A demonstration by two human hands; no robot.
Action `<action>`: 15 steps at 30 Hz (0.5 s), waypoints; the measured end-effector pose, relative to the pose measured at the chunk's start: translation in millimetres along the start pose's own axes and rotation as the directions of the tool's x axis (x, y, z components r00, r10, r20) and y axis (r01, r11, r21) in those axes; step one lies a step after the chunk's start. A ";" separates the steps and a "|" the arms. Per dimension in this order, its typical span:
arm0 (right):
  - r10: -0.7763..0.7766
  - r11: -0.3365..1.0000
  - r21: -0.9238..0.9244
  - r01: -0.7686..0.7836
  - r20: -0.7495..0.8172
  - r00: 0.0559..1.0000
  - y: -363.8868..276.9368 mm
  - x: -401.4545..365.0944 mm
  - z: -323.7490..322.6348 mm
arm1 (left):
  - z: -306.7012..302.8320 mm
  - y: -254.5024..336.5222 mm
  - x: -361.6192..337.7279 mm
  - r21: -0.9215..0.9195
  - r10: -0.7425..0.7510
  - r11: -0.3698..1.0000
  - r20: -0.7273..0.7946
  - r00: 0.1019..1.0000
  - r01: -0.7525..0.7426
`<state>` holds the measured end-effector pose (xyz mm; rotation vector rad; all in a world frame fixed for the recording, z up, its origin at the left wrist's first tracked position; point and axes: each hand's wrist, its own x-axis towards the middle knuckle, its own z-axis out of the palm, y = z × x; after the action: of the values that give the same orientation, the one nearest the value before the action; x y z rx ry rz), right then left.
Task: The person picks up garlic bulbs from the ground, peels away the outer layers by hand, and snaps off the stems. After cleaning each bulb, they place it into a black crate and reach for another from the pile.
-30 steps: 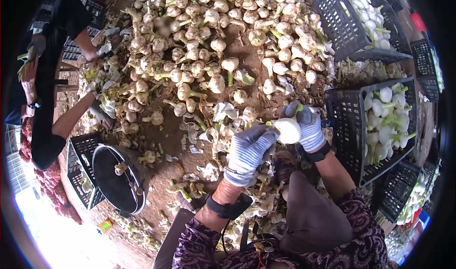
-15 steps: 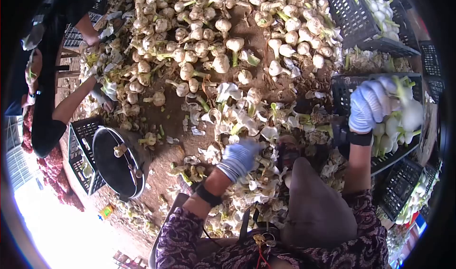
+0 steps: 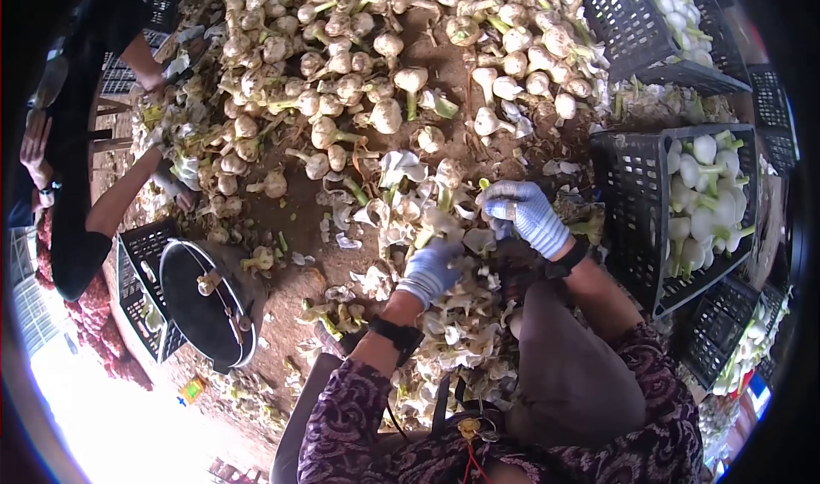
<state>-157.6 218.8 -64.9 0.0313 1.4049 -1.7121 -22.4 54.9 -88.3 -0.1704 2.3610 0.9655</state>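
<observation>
My left hand [image 3: 433,270], in a striped glove, is closed on a blurred garlic bulb [image 3: 440,224] above a heap of loose peels [image 3: 453,313]. To its right, my right hand [image 3: 528,217], gloved too, has its fingers curled together, with a small dark and metallic piece partly visible at them; what it holds is unclear. Beyond both hands lie many untrimmed garlic bulbs [image 3: 386,117] with roots and stems on the soil. On the right stands a black crate [image 3: 632,219] holding clean white bulbs [image 3: 705,202].
A dark bucket [image 3: 205,305] stands at left beside another black crate [image 3: 147,249]. More crates [image 3: 619,23] with white bulbs are at upper right and lower right. At the left edge are a co-worker's arms [image 3: 120,193] and gloved hands near the garlic pile.
My right hand has left the crate of white bulbs and come back beside my left hand; the pale bulb at its fingers is gone. A garlic bulb now shows at my left hand.
</observation>
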 end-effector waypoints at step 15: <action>0.037 0.916 0.397 -0.054 0.050 0.998 -23.6 -15.5 24.6 | -81.2 71.8 -16.5 -0.908 -0.075 0.384 -0.214 0.974 -0.170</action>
<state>-151.2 207.5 -29.8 0.2510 0.9964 -1.9228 -69.5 50.8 10.6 -0.6729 1.6675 2.3419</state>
